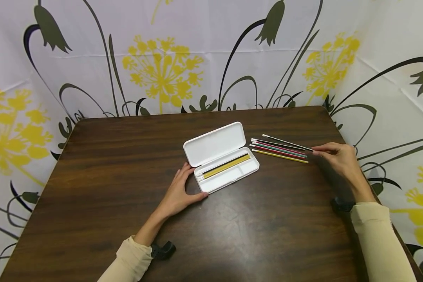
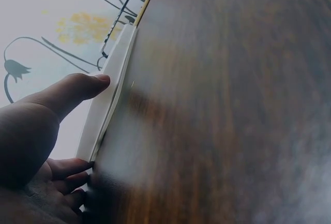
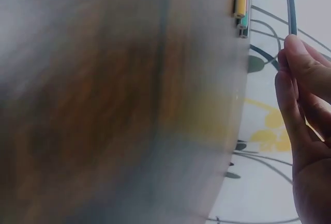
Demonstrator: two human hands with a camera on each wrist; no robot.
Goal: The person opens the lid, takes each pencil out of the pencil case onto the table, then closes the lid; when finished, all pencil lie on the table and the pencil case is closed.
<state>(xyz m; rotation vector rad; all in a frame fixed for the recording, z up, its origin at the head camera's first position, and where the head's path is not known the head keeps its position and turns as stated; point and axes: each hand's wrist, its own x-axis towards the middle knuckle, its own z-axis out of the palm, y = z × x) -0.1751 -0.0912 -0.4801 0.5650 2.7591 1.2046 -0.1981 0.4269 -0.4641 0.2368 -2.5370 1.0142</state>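
An open white pencil case (image 1: 220, 187) lies on the table, its lid (image 1: 215, 144) tilted back. Inside are a black pencil (image 1: 225, 163) and yellow pencil (image 1: 229, 166), white ends to the left. My left hand (image 1: 178, 192) holds the case's left end, thumb at the front corner and fingers behind; the left wrist view shows the thumb (image 2: 77, 92) against its side. To the right, my right hand (image 1: 338, 158) pinches a dark pencil (image 1: 289, 142) by one end between thumb and fingertips, the white end pointing left. It is raised above the other pencils.
A loose row of several pencils (image 1: 280, 155), among them yellow, green, red and black ones, lies right of the case, below the held pencil. The dark wooden table (image 1: 134, 156) ends at the back and right against a flower-patterned cloth (image 1: 204, 51).
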